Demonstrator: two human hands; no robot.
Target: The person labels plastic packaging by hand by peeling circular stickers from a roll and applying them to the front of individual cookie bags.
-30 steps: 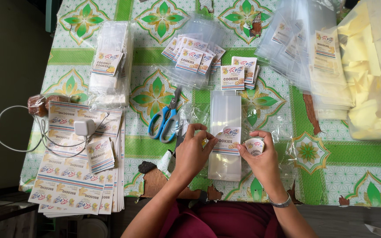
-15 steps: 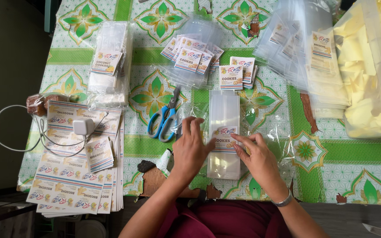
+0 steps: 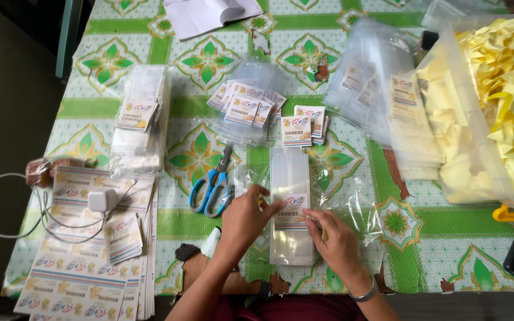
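- A clear plastic bag (image 3: 291,205) lies flat on the bench (image 3: 435,238), near its six o'clock edge, long side running twelve to six.
- A printed label (image 3: 291,212) is being pressed onto the bag's middle.
- The left hand (image 3: 245,217) rests at the label's nine o'clock edge, its grip closed down on the label corner.
- The right hand (image 3: 335,238) presses at the four o'clock corner, fingers flat, nothing clamped.
- The bag is judged light, thin, limp and slippery; it is best pinned flat at the edges.
- Blue scissors (image 3: 212,184) lie just beside it, at nine o'clock.
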